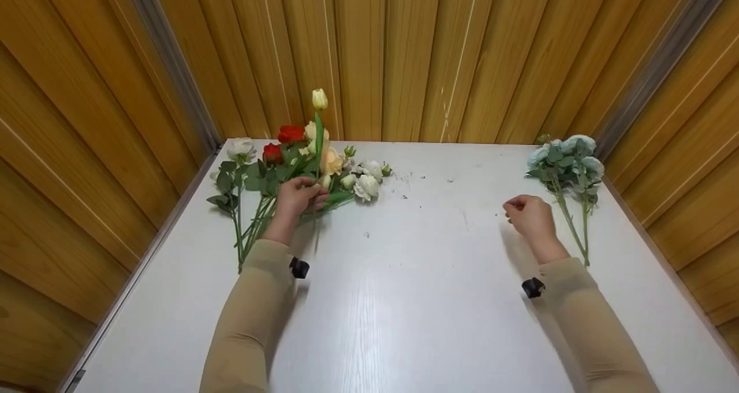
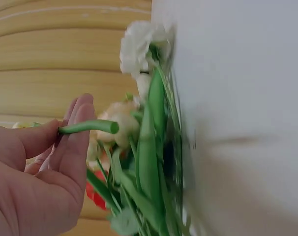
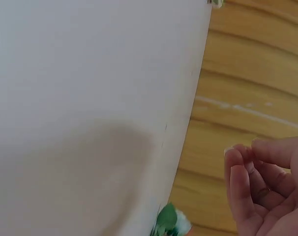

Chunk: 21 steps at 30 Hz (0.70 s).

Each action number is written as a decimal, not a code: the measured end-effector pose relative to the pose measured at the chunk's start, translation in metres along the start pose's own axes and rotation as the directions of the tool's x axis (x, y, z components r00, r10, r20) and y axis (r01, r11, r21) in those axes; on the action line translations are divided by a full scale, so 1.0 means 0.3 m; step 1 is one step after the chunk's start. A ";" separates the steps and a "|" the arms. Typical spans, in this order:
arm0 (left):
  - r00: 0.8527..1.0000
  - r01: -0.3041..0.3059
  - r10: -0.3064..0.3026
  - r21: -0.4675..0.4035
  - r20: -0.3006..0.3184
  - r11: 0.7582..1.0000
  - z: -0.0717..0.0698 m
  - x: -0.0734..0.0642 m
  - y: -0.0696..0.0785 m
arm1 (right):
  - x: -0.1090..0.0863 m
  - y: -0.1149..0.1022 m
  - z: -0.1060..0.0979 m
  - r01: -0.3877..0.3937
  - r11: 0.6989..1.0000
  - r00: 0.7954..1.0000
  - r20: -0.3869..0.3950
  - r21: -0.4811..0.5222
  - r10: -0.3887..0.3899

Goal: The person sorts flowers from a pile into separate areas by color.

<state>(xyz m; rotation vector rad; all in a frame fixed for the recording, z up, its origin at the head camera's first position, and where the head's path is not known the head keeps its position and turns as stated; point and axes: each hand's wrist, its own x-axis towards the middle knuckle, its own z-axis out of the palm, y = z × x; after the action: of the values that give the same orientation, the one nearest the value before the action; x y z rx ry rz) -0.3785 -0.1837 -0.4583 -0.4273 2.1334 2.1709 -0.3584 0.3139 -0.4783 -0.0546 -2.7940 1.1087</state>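
Left hand: pinches pale tulip by stem
Tulip: upright, partly hiding peach flowers
Beside these: red flowers, white flowers
Right hand: loosely curled above white table
Blue flowers: near right hand

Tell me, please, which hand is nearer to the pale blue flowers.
The right hand: it is close by, below and left of the pale blue flowers in the head view. The left hand is far across the table, pinching a pale tulip.
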 end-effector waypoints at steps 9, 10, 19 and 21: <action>0.990 -0.079 0.096 -0.160 0.101 0.984 0.209 -0.037 -0.020 | -0.055 -0.235 0.248 0.017 0.972 0.978 0.198 0.233 -0.065; 0.988 -0.083 0.104 -0.179 0.112 0.980 0.235 -0.043 -0.023 | -0.065 -0.259 0.276 0.012 0.963 0.973 0.218 0.270 -0.074; 0.955 -0.115 0.172 -0.233 0.240 0.966 0.443 -0.099 -0.070 | -0.141 -0.394 0.468 -0.088 0.820 0.917 0.368 0.565 -0.155; 0.950 -0.120 0.183 -0.247 0.253 0.962 0.470 -0.103 -0.081 | -0.150 -0.406 0.486 -0.102 0.790 0.919 0.361 0.604 -0.158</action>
<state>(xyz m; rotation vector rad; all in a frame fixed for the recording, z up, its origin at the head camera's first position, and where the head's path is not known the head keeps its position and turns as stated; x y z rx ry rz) -0.3640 -0.0389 -0.4746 0.0334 1.8334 2.4045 -0.3322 0.1224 -0.5049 0.3149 -2.5485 2.1771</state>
